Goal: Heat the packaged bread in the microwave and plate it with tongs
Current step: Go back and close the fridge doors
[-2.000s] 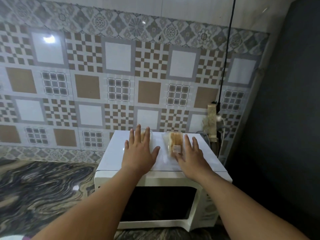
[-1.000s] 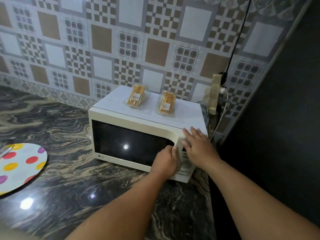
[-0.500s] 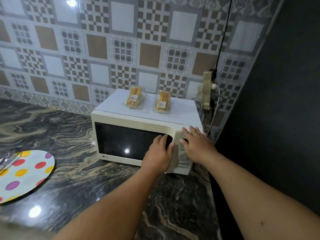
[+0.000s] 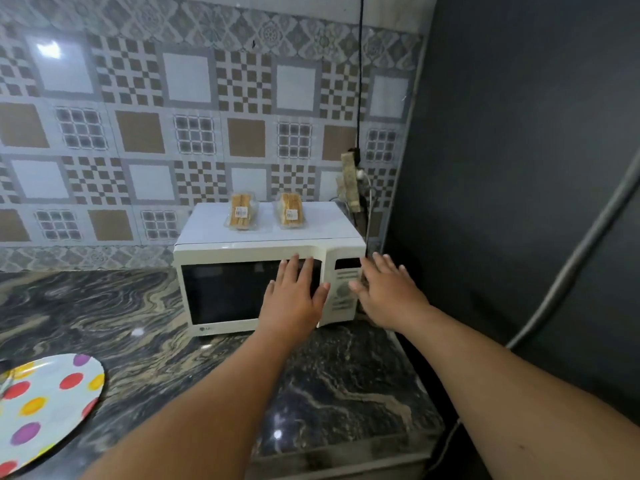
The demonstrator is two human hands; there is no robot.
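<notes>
Bread packs: two, left pack [image 4: 242,212] and right pack [image 4: 290,211], side by side on the microwave roof, long axes running front to back, above and behind both hands.
Microwave [image 4: 263,244]: door shut; interior not visible.
Plate [image 4: 45,407]: bread-free, far left on counter.
Left hand [image 4: 294,296]: fingers straight, spread over door's right edge; nearer the packs.
Right hand [image 4: 384,292]: fingers straight, empty, before the control panel [image 4: 343,289].

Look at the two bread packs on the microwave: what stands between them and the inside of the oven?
The shut microwave door. Both bread packs lie on top; the left hand is spread open at the door's right edge, holding nothing.
</notes>
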